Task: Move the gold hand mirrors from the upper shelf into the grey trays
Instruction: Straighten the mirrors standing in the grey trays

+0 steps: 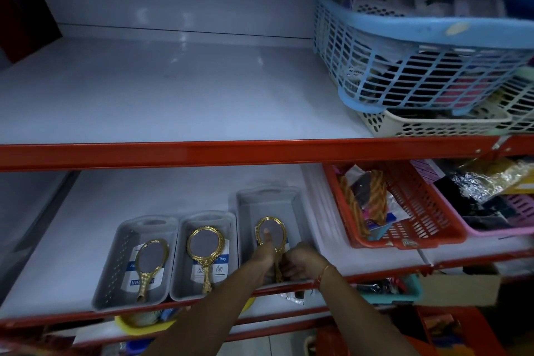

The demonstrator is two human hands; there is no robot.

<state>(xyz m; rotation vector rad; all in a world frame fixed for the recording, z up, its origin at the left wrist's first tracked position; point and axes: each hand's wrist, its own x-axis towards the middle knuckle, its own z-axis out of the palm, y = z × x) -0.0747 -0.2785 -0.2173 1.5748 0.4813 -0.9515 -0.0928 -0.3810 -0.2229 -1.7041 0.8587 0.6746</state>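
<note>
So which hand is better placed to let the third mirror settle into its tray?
Probably the left hand: its thumb already presses the mirror glass inside the right-hand grey tray. The right hand only pinches the handle.

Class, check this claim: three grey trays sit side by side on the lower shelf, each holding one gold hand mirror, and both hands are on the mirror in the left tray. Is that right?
One detail is wrong. The head view shows the left hand and right hand on the mirror in the right tray, not the left one. The rest stands: three grey trays, one gold mirror each.
</note>
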